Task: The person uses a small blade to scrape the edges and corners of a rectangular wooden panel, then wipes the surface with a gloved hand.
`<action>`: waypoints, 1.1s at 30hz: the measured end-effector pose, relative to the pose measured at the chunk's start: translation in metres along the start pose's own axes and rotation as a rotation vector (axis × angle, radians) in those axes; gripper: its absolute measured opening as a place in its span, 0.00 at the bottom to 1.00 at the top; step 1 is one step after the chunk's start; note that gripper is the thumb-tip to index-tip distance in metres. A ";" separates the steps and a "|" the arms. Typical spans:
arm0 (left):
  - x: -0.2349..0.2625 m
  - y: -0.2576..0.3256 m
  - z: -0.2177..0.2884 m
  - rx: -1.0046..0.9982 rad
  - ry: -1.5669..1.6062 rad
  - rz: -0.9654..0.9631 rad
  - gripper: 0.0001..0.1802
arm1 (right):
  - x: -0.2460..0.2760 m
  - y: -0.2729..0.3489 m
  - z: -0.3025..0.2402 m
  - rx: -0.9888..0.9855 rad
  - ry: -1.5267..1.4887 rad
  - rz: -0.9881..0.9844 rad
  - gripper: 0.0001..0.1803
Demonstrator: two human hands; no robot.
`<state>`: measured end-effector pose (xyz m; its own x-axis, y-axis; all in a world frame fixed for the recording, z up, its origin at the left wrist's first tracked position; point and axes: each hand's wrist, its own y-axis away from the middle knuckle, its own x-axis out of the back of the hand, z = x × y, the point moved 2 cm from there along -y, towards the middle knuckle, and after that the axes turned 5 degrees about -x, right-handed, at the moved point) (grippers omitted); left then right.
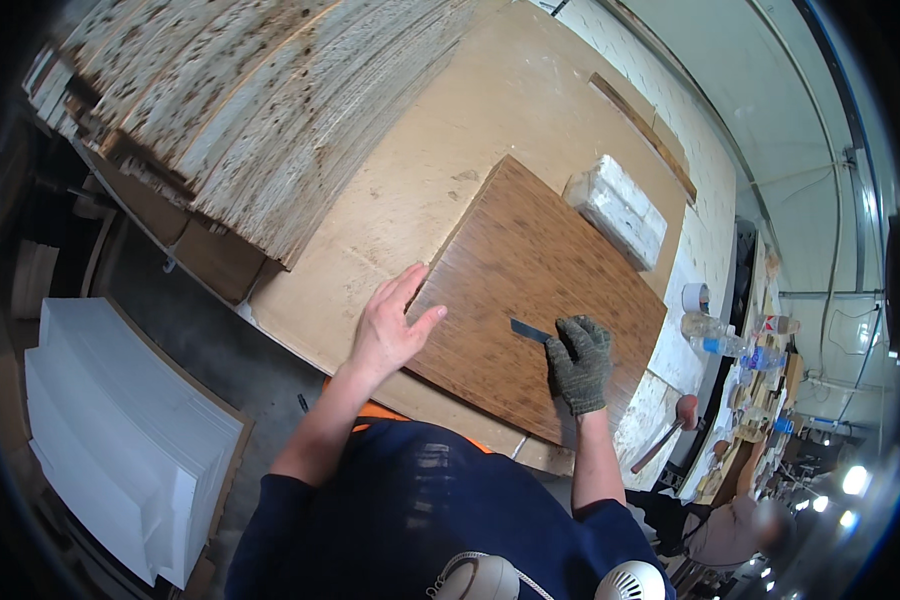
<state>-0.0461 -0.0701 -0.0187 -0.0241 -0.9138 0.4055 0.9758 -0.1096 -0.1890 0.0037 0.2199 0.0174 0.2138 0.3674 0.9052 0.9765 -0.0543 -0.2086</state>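
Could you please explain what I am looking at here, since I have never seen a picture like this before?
This is a single view from a wide fisheye camera worn on a person's head, looking down at their own two hands. That lens is why straight edges bend near the rim. No machine is involved.

The person stands at a large workbench. On it lies a dark brown wood-grain panel. The bare left hand rests flat on the panel's near edge. The right hand, in a grey knit glove, grips a thin dark blade laid against the panel's surface.

Behind the panel sits a white wrapped block. A stack of rough boards fills the bench's far left, white sheets are stacked on the floor, and a hammer lies to the right.
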 end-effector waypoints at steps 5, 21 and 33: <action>-0.001 -0.034 -0.011 0.240 0.184 -0.189 0.33 | 0.012 0.002 0.005 -0.075 -0.018 -0.037 0.19; -0.030 -0.046 -0.013 0.385 0.497 -0.121 0.25 | 0.050 0.140 0.169 -0.823 -0.605 0.168 0.27; -0.032 -0.046 -0.014 0.391 0.471 -0.108 0.25 | 0.046 0.129 0.165 -0.878 -0.786 0.177 0.29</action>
<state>-0.0934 -0.0416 -0.0357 -0.1332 -0.9898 -0.0505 0.9677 -0.1409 0.2089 0.1349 0.3825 -0.0291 0.5706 0.7427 0.3505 0.6857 -0.6657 0.2943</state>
